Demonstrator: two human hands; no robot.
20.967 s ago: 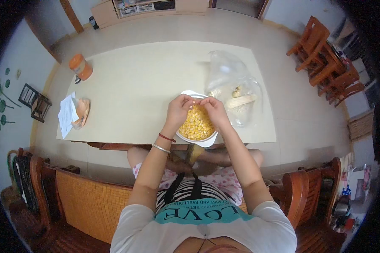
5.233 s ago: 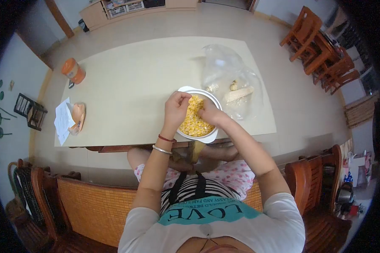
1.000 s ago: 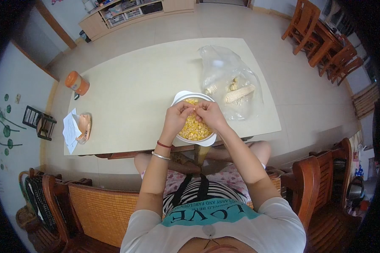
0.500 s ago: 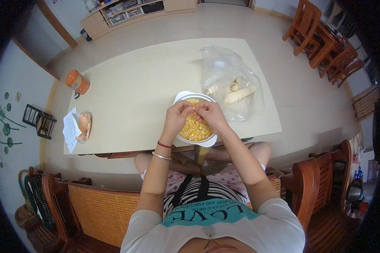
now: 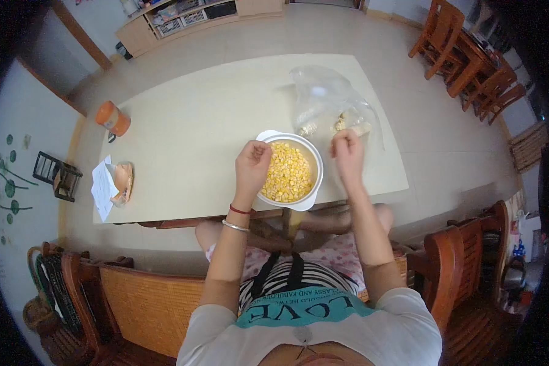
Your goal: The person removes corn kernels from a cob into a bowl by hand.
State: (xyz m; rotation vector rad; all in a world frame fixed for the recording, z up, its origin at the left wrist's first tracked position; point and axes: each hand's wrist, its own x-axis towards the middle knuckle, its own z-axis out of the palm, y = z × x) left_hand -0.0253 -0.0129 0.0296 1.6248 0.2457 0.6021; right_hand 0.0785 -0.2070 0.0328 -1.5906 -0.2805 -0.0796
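Corn kernels (image 5: 288, 175), loose and yellow, piled inside a white bowl (image 5: 313, 160) close to the near edge of the tabletop (image 5: 195, 122), somewhat right of its middle. Left hand (image 5: 253, 163) over the left rim of the bowl, fingers curled inward with thumb drawn up close to them; cannot tell whether anything is pinched there. Right hand (image 5: 348, 151) away from the bowl, just beyond its right side, above the near part of a clear plastic bag (image 5: 324, 91), fingers bent and bunched; cannot tell whether anything is between them.

Just past the right fingers, a pale bare cob (image 5: 362, 129) on the bag, partly hidden by the hand. Other pale scraps (image 5: 308, 129) farther left on the same bag, near the far right rim of the bowl. On the left wrist, a red cord (image 5: 240, 211) and, nearer the elbow, a silver bangle (image 5: 235, 227).

Well apart from the bowl, along the left side of the tabletop: white paper (image 5: 104, 188) beside an orange-toned packet (image 5: 124, 181), then farther off an orange jar (image 5: 113, 118), with a small dark object (image 5: 111, 138) just on its near side. Beyond the tabletop, on the floor, a dark rack (image 5: 55, 174) to the left, wooden chairs (image 5: 438, 38) to the far right, and a low cabinet (image 5: 139, 38) at the far left.
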